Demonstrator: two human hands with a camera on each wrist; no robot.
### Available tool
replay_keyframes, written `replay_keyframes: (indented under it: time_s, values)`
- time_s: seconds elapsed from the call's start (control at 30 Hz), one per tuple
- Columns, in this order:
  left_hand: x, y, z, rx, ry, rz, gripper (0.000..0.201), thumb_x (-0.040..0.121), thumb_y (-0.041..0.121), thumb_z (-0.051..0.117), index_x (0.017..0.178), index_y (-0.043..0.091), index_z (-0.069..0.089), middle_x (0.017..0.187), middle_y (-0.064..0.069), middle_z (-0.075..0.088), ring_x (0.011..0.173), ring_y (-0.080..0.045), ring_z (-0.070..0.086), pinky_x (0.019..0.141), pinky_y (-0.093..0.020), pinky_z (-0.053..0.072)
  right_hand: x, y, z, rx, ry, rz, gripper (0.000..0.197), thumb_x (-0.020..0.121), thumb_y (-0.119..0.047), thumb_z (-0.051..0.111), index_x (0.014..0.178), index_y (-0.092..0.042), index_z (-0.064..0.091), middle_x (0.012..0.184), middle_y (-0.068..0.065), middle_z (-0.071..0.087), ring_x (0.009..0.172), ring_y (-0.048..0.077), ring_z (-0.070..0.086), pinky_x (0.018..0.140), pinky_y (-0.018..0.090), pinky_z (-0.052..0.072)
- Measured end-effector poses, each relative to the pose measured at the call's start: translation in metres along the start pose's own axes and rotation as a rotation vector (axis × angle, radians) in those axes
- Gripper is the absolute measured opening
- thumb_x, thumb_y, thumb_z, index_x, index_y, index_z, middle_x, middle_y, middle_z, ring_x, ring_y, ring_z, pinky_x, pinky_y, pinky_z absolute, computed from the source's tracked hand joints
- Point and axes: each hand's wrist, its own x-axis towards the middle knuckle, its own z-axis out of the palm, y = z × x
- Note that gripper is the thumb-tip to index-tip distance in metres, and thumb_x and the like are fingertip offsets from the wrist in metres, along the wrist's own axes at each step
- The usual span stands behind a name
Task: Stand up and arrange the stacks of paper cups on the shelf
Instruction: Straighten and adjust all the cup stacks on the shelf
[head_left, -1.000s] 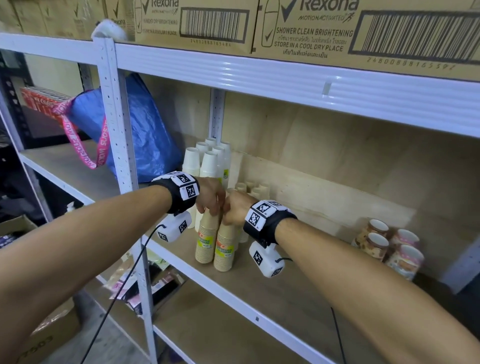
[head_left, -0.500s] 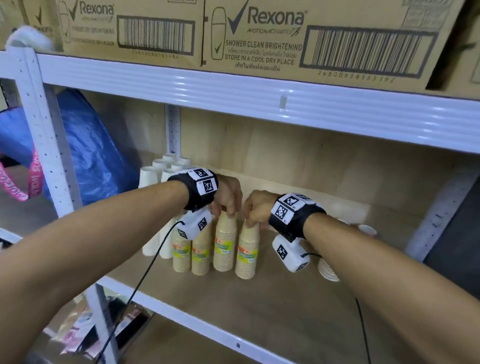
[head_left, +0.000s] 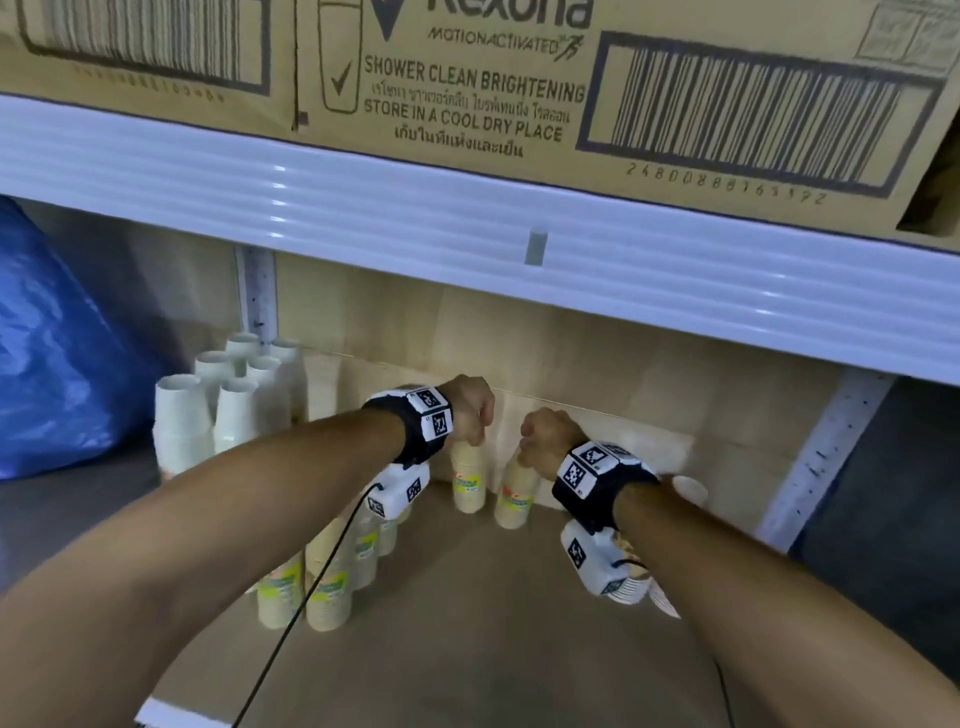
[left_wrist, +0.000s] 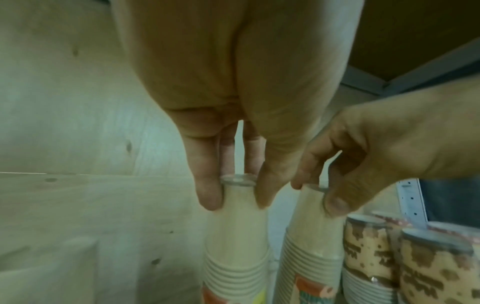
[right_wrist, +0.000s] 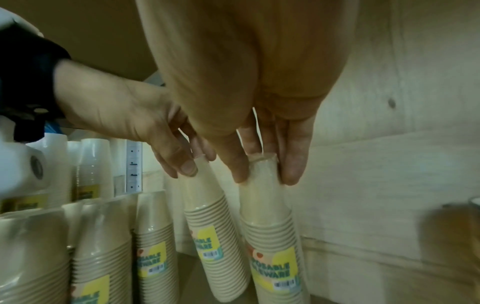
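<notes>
A: We log two wrapped stacks of beige paper cups at the back of the wooden shelf (head_left: 519, 613), close to the plywood back panel (head_left: 597, 364). The left stack (head_left: 468, 480) stands upright; the right stack (head_left: 514, 496) leans, its top tilted toward the left one, bases apart.

B: Grips? We note the left hand (head_left: 470, 410) comes down from above, fingertips (left_wrist: 207, 197) and thumb pinching the narrow top of the left stack, clamped on it just under the rim.

A: Agreed. The right hand (head_left: 545, 436) does likewise on the right stack, thumb on one side, fingers (right_wrist: 293, 170) on the other, closed around the top cup. The two hands sit near each other, not touching.

B: Outward, then. We record more beige stacks (head_left: 332, 587) with yellow-green labels in a row toward the shelf's front left, all upright. Behind those, a cluster of taller white cup stacks (head_left: 228, 400) by the perforated upright (head_left: 255, 291).

A: To the right, patterned brown cups (left_wrist: 436, 273) stand just beside the right stack; in the head view the right forearm mostly hides them.

B: Far left, a blue bag (head_left: 57, 353). Above us, the white shelf beam (head_left: 467, 218) carries cardboard boxes (head_left: 467, 78) printed with barcodes and "Rexona"
</notes>
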Motion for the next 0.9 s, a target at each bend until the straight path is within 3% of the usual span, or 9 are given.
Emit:
replay_keyframes:
  time_s: [0.17, 0.27, 0.33, 0.43, 0.5, 0.6, 0.7, 0.8, 0.9]
  values:
    - [0.024, 0.002, 0.019, 0.061, 0.039, 0.045, 0.033, 0.086, 0.003, 0.064, 0.119, 0.009, 0.064, 0.124, -0.009, 0.060, 0.108, -0.026, 0.061, 0.073, -0.022, 0.044, 0.024, 0.011, 0.013, 0.035, -0.007, 0.010, 0.008, 0.084, -0.018, 0.053, 0.088, -0.012, 0.057, 0.103, 0.010, 0.062, 0.096, 0.031, 0.062, 0.074, 0.030, 0.050]
    - [0.035, -0.001, 0.027, 0.062, 0.064, 0.049, 0.033, 0.086, 0.002, 0.063, 0.119, 0.008, 0.065, 0.124, -0.010, 0.062, 0.108, -0.026, 0.062, 0.073, -0.022, 0.043, 0.036, 0.014, 0.019, 0.062, -0.003, 0.021, 0.014, 0.084, -0.019, 0.051, 0.094, -0.014, 0.060, 0.108, 0.010, 0.062, 0.098, 0.031, 0.061, 0.076, 0.029, 0.049]
    - [0.040, -0.004, 0.029, 0.058, 0.059, 0.051, 0.031, 0.086, 0.002, 0.063, 0.116, 0.006, 0.066, 0.121, -0.011, 0.064, 0.105, -0.026, 0.063, 0.071, -0.022, 0.043, 0.043, 0.016, 0.024, 0.060, -0.006, 0.024, 0.023, 0.086, -0.019, 0.052, 0.106, -0.013, 0.061, 0.116, 0.011, 0.059, 0.105, 0.032, 0.059, 0.081, 0.030, 0.048]
    - [0.048, -0.007, 0.031, 0.047, 0.040, 0.033, 0.028, 0.086, 0.002, 0.063, 0.114, 0.003, 0.068, 0.117, -0.014, 0.066, 0.093, -0.026, 0.063, 0.067, -0.024, 0.043, 0.054, 0.016, 0.030, 0.055, 0.000, 0.028, 0.028, 0.088, -0.018, 0.054, 0.115, -0.012, 0.060, 0.123, 0.013, 0.057, 0.110, 0.033, 0.057, 0.084, 0.030, 0.046]
    - [0.052, -0.009, 0.032, 0.048, 0.046, 0.037, 0.024, 0.085, 0.002, 0.064, 0.109, 0.001, 0.069, 0.112, -0.016, 0.068, 0.083, -0.023, 0.060, 0.064, -0.026, 0.042, 0.061, 0.015, 0.032, 0.065, 0.008, 0.036, 0.026, 0.089, -0.019, 0.053, 0.113, -0.013, 0.060, 0.121, 0.013, 0.059, 0.108, 0.033, 0.058, 0.083, 0.032, 0.047]
    - [0.059, -0.009, 0.033, 0.082, 0.076, 0.043, 0.017, 0.087, 0.004, 0.060, 0.102, 0.003, 0.068, 0.107, -0.016, 0.068, 0.093, -0.028, 0.065, 0.063, -0.026, 0.041, 0.067, 0.011, 0.034, 0.071, 0.019, 0.036, 0.027, 0.089, -0.020, 0.052, 0.113, -0.013, 0.061, 0.120, 0.013, 0.061, 0.106, 0.032, 0.060, 0.082, 0.033, 0.048]
    - [0.068, -0.011, 0.037, 0.096, 0.089, 0.054, 0.007, 0.087, 0.005, 0.057, 0.087, 0.009, 0.063, 0.094, -0.015, 0.067, 0.089, -0.030, 0.067, 0.051, -0.021, 0.035, 0.074, 0.009, 0.035, 0.075, 0.026, 0.028, 0.022, 0.087, -0.023, 0.054, 0.106, -0.014, 0.062, 0.114, 0.011, 0.063, 0.102, 0.031, 0.061, 0.080, 0.032, 0.049]
    - [0.069, -0.012, 0.039, 0.072, 0.096, 0.045, 0.007, 0.087, 0.011, 0.060, 0.092, 0.009, 0.063, 0.101, -0.014, 0.068, 0.085, -0.030, 0.065, 0.059, -0.027, 0.039, 0.078, 0.009, 0.036, 0.077, 0.041, 0.035, 0.016, 0.081, -0.028, 0.056, 0.088, -0.015, 0.064, 0.099, 0.009, 0.066, 0.088, 0.029, 0.062, 0.072, 0.031, 0.049]
    - [0.067, -0.015, 0.040, 0.019, 0.100, 0.040, 0.012, 0.089, 0.011, 0.058, 0.099, 0.006, 0.064, 0.104, -0.015, 0.067, 0.078, -0.028, 0.058, 0.062, -0.029, 0.039, 0.080, 0.009, 0.040, 0.086, 0.064, 0.039, 0.015, 0.084, -0.025, 0.055, 0.083, -0.014, 0.064, 0.096, 0.011, 0.067, 0.093, 0.033, 0.063, 0.072, 0.030, 0.046]
